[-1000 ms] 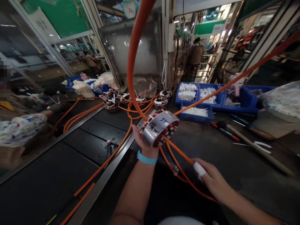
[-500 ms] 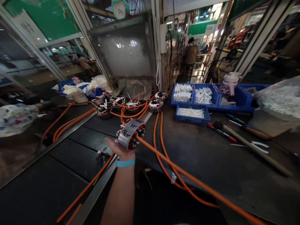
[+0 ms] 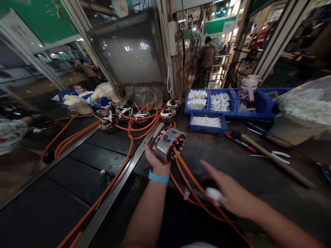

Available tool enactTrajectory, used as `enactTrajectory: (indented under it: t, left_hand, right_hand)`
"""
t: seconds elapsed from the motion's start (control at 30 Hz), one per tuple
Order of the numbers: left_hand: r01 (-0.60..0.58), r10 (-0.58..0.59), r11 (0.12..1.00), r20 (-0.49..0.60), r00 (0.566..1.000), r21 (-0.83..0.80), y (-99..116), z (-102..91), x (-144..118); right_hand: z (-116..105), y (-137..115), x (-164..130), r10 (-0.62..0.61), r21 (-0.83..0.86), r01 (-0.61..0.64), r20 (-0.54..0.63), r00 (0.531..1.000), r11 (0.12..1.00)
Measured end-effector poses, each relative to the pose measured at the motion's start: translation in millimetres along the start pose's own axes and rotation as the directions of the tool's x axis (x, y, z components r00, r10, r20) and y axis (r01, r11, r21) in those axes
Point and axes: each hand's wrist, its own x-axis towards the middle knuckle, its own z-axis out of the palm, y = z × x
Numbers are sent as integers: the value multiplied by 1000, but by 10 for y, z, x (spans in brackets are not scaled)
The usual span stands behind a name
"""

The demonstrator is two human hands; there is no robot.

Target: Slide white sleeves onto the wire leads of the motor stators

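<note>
My left hand (image 3: 159, 163), palm up with a blue band at the wrist, holds a motor stator (image 3: 165, 144) above the bench. The stator is a grey metal ring with black handwriting on its side and copper windings inside. From its opening an orange cable (image 3: 190, 174) runs down to the right. My right hand (image 3: 224, 191), smeared by motion, is apart from the stator over the cables, its index finger stretched out. A blurred white thing (image 3: 213, 194) shows at its underside; whether it is held I cannot make out.
More stators (image 3: 168, 114) with orange cables stand at the back. Blue bins (image 3: 234, 112) of white tubes and a small blue tray (image 3: 208, 130) lie right of them. A mallet (image 3: 279, 162), pliers (image 3: 280, 157) and screwdrivers lie at right. Another person's patterned sleeve (image 3: 11, 134) is at far left.
My left hand has moved right with the stator, which has turned somewhat. My right hand has come into view from the lower right. The view has shifted slightly.
</note>
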Motion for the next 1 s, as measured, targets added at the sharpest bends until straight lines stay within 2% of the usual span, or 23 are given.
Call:
enactTrajectory:
  t: [0.03,0.1,0.13,0.2,0.27,0.33,0.4,0.47,0.6,0.73,0.87,0.93,1.0]
  left_hand:
    - [-5,5,1000,-34,999,-15,-14,16,42]
    - [-52,49,998,-95,994,-34,8,2,184]
    - [-83,80,996,-111,991,-23,38,-26,277]
    - [-198,211,973,-107,972,118,115,-102,482]
    - [-334,372,882,-54,927,333,182,-175,685]
    - [-426,490,750,9,872,505,211,-211,868]
    - [-474,549,641,70,833,604,198,-206,1026]
    - [-522,579,494,185,794,695,158,-181,1165]
    - [-599,529,190,433,730,778,71,-174,1407]
    - [-625,451,-47,575,683,779,28,-216,1588]
    - [-627,366,-213,656,660,749,28,-230,1579]
    - [-638,315,-274,694,647,719,47,-252,1470]
    - [-643,291,-329,722,628,691,77,-303,1302]
  right_hand:
    - [165,-141,91,-48,13,47,86,995,999]
    - [484,-345,216,-101,-16,106,181,978,994]
    - [606,-385,236,-131,-41,143,208,969,989]
    - [730,-334,222,-157,-113,184,215,964,976]
    - [704,-175,216,-159,-204,192,167,973,960]
    - [602,-15,295,-170,-304,192,98,981,933]
    - [507,74,466,-177,-394,186,58,982,900]
    - [461,86,687,-146,-463,163,73,987,871]
    - [500,33,1088,-76,-520,146,152,985,842]
    - [624,80,1270,-90,-492,145,132,987,858]
    - [746,292,1272,-105,-339,86,-40,994,937]
    - [787,415,1269,-85,-225,61,-99,991,972]
    - [815,521,1276,-63,-147,46,-111,992,988]
